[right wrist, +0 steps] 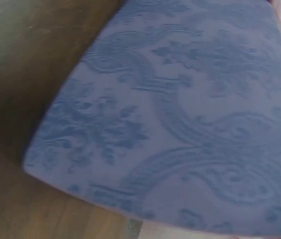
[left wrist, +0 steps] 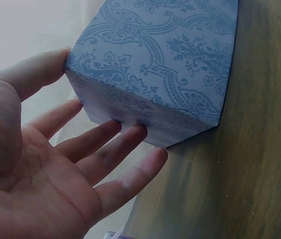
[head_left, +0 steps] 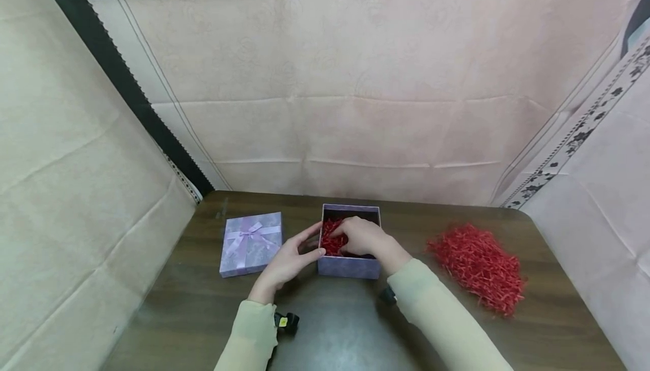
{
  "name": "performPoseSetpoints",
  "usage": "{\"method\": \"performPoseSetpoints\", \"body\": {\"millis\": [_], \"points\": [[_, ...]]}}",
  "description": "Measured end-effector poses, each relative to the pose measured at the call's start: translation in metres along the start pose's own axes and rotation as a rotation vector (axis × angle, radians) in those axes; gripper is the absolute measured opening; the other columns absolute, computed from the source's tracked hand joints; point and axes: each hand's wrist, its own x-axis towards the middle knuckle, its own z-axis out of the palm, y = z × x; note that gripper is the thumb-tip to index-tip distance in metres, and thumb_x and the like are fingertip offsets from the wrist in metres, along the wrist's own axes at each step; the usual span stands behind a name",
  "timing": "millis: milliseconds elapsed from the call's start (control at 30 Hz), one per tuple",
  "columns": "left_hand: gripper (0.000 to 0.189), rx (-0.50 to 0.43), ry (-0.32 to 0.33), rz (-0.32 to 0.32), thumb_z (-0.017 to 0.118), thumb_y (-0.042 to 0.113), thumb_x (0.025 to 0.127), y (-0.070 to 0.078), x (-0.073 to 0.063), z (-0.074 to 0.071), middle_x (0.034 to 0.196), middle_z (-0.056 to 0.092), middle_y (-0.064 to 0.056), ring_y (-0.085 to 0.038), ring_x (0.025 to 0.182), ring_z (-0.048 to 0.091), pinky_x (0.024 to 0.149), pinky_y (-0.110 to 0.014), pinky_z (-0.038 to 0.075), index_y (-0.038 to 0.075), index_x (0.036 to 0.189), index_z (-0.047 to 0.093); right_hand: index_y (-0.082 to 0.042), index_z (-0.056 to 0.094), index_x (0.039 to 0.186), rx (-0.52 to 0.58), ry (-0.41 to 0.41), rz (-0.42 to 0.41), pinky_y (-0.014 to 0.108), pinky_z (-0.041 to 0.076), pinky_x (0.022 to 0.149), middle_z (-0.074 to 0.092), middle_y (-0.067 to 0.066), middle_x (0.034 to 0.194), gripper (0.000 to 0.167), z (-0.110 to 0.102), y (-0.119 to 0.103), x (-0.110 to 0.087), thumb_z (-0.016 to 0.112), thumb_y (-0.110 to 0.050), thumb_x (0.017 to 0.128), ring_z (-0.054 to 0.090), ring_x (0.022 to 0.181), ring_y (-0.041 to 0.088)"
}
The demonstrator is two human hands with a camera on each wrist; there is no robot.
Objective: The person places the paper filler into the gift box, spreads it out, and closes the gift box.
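A big brown desk stands in front of pale cloth walls. On the right side of the desk lies a heap of red paper shreds, well apart from everything else. A purple box with no top on sits in the middle near the back edge, and there are some red shreds inside it. To the left of the box lies its purple lid with a ribbon bow on top. The left hand is between the lid and the box. Its fingers are straight and spread, and their tips touch the left wall of the box. The right hand reaches down into the box, fingers bent over the red shreds. I cannot tell if it is pinching any.
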Motion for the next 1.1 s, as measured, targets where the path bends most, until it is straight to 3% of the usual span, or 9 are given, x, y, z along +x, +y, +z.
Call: {"method": "performPoseSetpoints", "body": {"millis": [167,367,500,667,733,833,967,1100], "points": [[0.074,0.005,0.002,-0.004,0.075,0.029,0.103,0.002,0.0,0.0,0.17,0.04,-0.007,-0.033,0.146,0.05,0.115,-0.055,0.045,0.018,0.168,0.039,-0.015,0.076,0.136,0.088,0.004,-0.093,0.045,0.056,0.102,0.073,0.007,0.133,0.044,-0.016,0.007,-0.007,0.086,-0.02,0.094,0.067,0.122,0.025],[0.074,0.007,0.009,-0.003,0.074,0.026,0.104,0.003,0.0,0.0,0.169,0.04,-0.009,-0.035,0.145,0.051,0.115,-0.057,0.045,0.017,0.168,0.038,-0.013,0.072,0.141,0.216,0.045,-0.103,0.049,0.057,0.102,0.071,0.011,0.136,0.048,-0.03,0.018,-0.025,0.085,-0.02,0.095,0.067,0.122,0.03],[0.073,0.016,0.012,-0.006,0.074,0.025,0.104,0.002,0.0,0.001,0.169,0.041,-0.009,-0.034,0.146,0.051,0.115,-0.056,0.045,0.017,0.168,0.039,-0.009,0.072,0.139,0.286,0.116,-0.125,0.051,0.059,0.097,0.072,0.014,0.133,0.046,-0.035,0.025,-0.042,0.084,-0.017,0.095,0.071,0.117,0.033],[0.074,0.021,0.014,0.006,0.074,0.026,0.104,0.001,0.0,0.002,0.169,0.041,-0.01,-0.036,0.146,0.051,0.114,-0.055,0.046,0.014,0.168,0.038,-0.017,0.075,0.135,0.405,0.225,-0.101,0.053,0.061,0.092,0.074,0.009,0.131,0.042,-0.035,0.037,-0.071,0.085,-0.015,0.094,0.073,0.113,0.033],[0.075,0.023,0.011,0.011,0.074,0.026,0.104,0.0,0.0,0.002,0.169,0.04,-0.011,-0.036,0.145,0.051,0.114,-0.055,0.046,0.014,0.168,0.038,-0.022,0.075,0.133,0.425,0.269,-0.084,0.052,0.061,0.092,0.075,0.003,0.129,0.042,-0.033,0.043,-0.082,0.086,-0.017,0.093,0.073,0.112,0.028],[0.075,0.024,0.008,0.018,0.073,0.025,0.104,0.0,0.0,0.002,0.17,0.039,-0.012,-0.037,0.145,0.05,0.114,-0.055,0.046,0.013,0.168,0.037,-0.02,0.075,0.133,0.427,0.324,-0.074,0.049,0.06,0.094,0.075,-0.003,0.126,0.043,-0.028,0.05,-0.098,0.088,-0.018,0.092,0.072,0.111,0.02],[0.075,0.023,0.013,0.008,0.074,0.027,0.104,0.001,0.0,0.001,0.169,0.041,-0.01,-0.035,0.145,0.051,0.115,-0.056,0.045,0.014,0.168,0.038,-0.014,0.075,0.132,0.428,0.364,-0.037,0.042,0.06,0.094,0.076,-0.003,0.122,0.045,-0.018,0.057,-0.112,0.09,-0.018,0.09,0.072,0.109,0.015],[0.075,0.028,0.019,-0.007,0.076,0.028,0.103,0.002,0.0,0.001,0.168,0.042,-0.006,-0.032,0.145,0.051,0.116,-0.056,0.044,0.016,0.168,0.039,-0.015,0.073,0.131,0.459,0.351,0.011,0.041,0.061,0.092,0.075,-0.003,0.121,0.044,-0.007,0.062,-0.121,0.088,-0.012,0.09,0.072,0.108,0.016]]}}
